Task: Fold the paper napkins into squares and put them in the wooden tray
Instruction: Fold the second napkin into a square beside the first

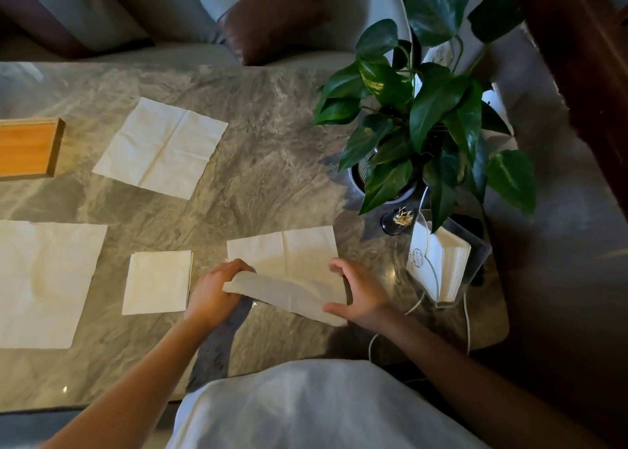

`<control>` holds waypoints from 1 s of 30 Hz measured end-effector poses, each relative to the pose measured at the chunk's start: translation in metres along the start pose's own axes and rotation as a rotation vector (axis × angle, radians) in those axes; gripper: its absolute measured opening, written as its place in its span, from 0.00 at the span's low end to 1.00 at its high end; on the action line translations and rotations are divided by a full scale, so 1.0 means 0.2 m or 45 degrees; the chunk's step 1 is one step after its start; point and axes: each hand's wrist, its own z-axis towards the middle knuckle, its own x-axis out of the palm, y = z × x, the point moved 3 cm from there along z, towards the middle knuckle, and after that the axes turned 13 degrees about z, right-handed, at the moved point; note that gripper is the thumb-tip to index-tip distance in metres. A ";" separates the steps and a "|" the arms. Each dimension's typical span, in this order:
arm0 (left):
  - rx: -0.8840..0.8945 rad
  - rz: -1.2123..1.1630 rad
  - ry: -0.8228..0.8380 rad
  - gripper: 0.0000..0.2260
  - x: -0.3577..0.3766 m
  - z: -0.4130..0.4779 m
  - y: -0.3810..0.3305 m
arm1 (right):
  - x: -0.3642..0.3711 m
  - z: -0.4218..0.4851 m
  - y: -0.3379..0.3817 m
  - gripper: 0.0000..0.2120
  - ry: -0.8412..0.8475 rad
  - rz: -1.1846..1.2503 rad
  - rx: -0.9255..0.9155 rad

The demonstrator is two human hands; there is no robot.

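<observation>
Head view: left hand (pixel 214 289) grips the near-left corner of a napkin (pixel 289 258), fingers curled round the paper. Right hand (pixel 362 295) holds the near-right corner, thumb on the lifted edge and fingers curled over the right side. The napkin's near half is raised off the table (pixel 272 163) and bent toward the far half, which lies flat. Folded napkin (pixel 158 282), a small square, lies just left of the left hand. Open napkin (pixel 159 148) lies flat further away, and a second open napkin (pixel 44 282) sits at near left, cut by the frame. Wooden tray (pixel 27 148) is at far left, partly out of frame and well apart from the hands. Potted plant (pixel 424 108) is at far right, with a napkin stack (pixel 445 265) in a clear holder near it.
</observation>
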 end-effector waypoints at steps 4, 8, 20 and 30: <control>-0.070 -0.075 0.031 0.04 0.03 -0.01 0.02 | 0.01 -0.01 -0.06 0.49 0.042 -0.022 0.147; -0.158 -0.217 0.033 0.03 0.04 -0.03 0.06 | 0.06 -0.01 -0.05 0.55 0.174 -0.266 0.051; 0.069 0.178 -0.027 0.05 0.00 -0.19 0.06 | 0.07 -0.01 0.02 0.07 -0.036 -0.077 -0.070; -0.277 -0.073 0.001 0.14 0.04 -0.19 0.15 | 0.13 0.01 -0.06 0.13 -0.108 0.274 0.265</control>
